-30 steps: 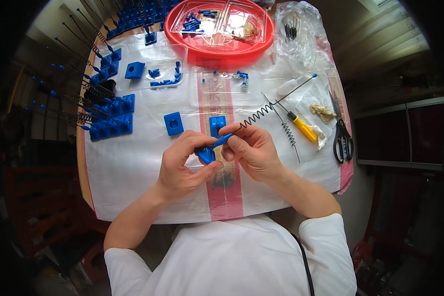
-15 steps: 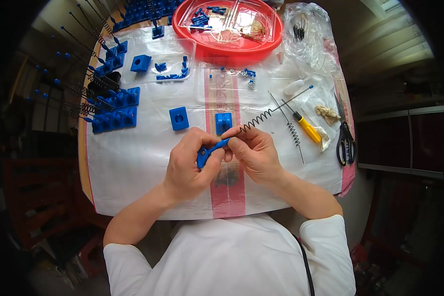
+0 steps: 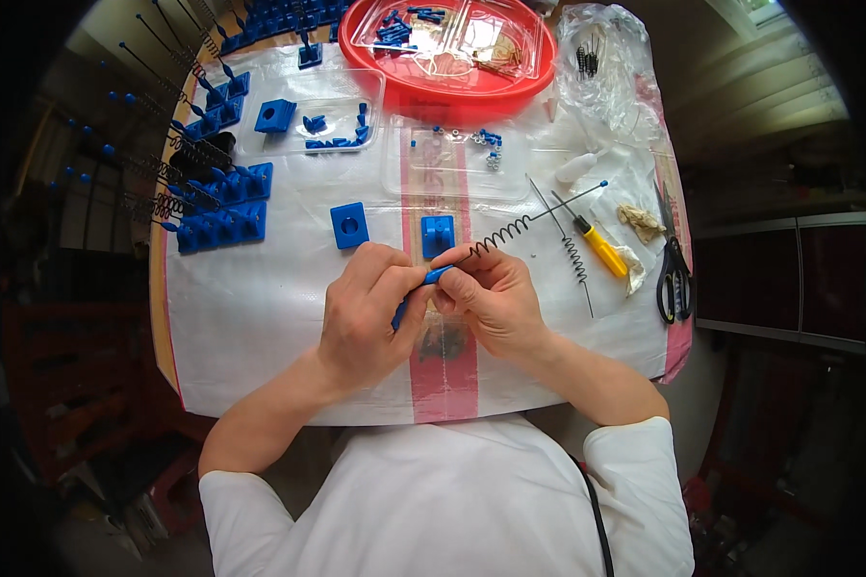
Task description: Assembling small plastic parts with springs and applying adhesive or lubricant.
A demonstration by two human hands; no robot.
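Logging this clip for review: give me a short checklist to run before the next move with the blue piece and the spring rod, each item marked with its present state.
1. Left hand grips the small blue piece: ok.
2. Right hand pinches the same piece: ok.
3. Spring rod seated in the piece: cannot tell, fingers hide the joint.
4. Rod's free end clear of the yellow screwdriver: ok.
5. Spare blue blocks within view on the white sheet: ok.

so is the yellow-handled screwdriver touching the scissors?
Apart. The head view shows the yellow-handled screwdriver lying left of the scissors, with a crumpled white scrap and bare table cover between them; no part of either meets the other.
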